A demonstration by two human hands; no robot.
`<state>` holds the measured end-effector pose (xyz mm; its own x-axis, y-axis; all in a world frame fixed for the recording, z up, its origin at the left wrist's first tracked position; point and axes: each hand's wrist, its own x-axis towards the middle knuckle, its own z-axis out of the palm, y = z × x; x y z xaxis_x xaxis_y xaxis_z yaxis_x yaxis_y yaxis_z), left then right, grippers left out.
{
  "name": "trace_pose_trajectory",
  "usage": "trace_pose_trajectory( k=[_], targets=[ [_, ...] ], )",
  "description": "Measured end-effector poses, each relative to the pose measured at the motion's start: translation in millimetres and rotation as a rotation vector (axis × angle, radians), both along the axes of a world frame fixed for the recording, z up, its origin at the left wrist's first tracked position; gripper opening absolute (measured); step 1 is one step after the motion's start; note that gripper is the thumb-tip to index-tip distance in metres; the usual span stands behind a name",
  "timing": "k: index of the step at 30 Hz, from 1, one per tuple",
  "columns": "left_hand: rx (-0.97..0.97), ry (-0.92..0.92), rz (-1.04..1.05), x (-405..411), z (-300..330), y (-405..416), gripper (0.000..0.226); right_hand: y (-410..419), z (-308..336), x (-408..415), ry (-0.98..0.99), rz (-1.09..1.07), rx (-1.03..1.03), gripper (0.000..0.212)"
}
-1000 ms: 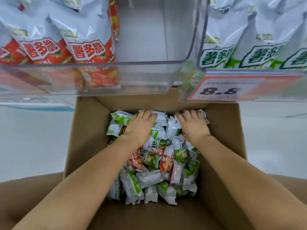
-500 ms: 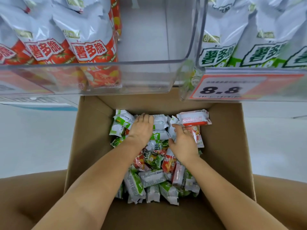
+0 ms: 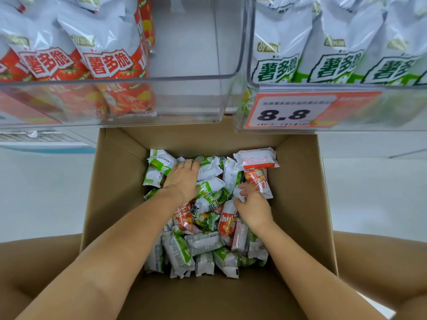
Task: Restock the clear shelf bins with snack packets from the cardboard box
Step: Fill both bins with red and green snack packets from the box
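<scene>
An open cardboard box (image 3: 115, 181) holds several small snack packets, green-and-white and red-and-white. My left hand (image 3: 182, 180) lies palm down on green packets (image 3: 209, 167) at the far side of the pile, fingers fairly straight. My right hand (image 3: 251, 206) has curled fingers that pinch the white end of a packet (image 3: 238, 195) beside a red packet (image 3: 258, 183). Another red packet (image 3: 255, 159) lies at the box's far right corner. Above hang two clear shelf bins: the left bin (image 3: 189, 77) holds red bags (image 3: 108, 65) and has room on its right; the right bin (image 3: 250, 65) holds green bags (image 3: 335, 65).
A red price tag (image 3: 293, 110) reading 8.8 hangs on the right bin's front. The box flaps (image 3: 34, 262) spread out at both sides near me. Pale floor (image 3: 41, 192) lies left and right of the box.
My right hand has drawn back toward me from the far edge, uncovering two red packets, and now pinches a packet end. My left hand has shifted slightly on the green packets.
</scene>
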<state>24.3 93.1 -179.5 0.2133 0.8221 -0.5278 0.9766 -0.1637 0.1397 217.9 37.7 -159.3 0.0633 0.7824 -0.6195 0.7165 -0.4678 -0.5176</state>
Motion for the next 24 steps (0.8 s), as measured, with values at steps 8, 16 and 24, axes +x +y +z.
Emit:
trace_pose_trajectory(
  k=[8,16,24],
  targets=[
    [-0.036,-0.047,0.056,15.4,-2.9,8.0,0.066,-10.7,-1.7,-3.8,0.055,-0.041,-0.098,0.041],
    [-0.093,-0.054,0.08,17.1,-5.8,9.5,0.067,-8.5,0.4,-6.5,0.078,-0.044,-0.128,0.037],
    [-0.079,-0.054,0.044,15.4,-10.4,4.9,0.073,-7.1,0.3,-6.8,0.093,-0.034,-0.132,0.036]
  ],
)
